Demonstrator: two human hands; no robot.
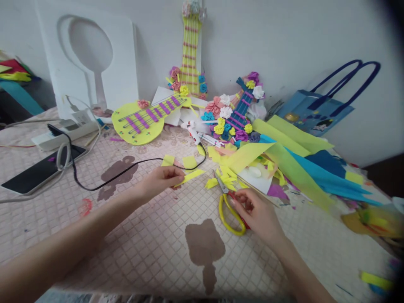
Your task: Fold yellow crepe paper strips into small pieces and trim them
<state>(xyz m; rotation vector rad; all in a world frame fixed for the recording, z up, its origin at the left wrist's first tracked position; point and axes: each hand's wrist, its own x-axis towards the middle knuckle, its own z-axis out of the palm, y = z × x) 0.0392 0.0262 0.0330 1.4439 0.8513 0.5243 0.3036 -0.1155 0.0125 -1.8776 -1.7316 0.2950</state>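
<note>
My left hand (167, 176) pinches one end of a narrow yellow strip (194, 175) above the patterned tablecloth (151, 235). To the right, my right hand (255, 208) has its fingers on the red handle of scissors (232, 210) with one yellow and one red loop. The blades point up and left toward a heap of cut yellow pieces (225, 176). Between the hands and the glue gun (192, 131), small yellow squares (189, 161) lie near the black cord.
Paper guitars stand at the back, with a yellow one (139, 123) at left. A power strip (65, 132) and black phone (44, 168) are at far left. Yellow and blue sheets (315, 172) spread right, before a blue bag (315, 111). A white cutout board (123, 63) leans on the wall.
</note>
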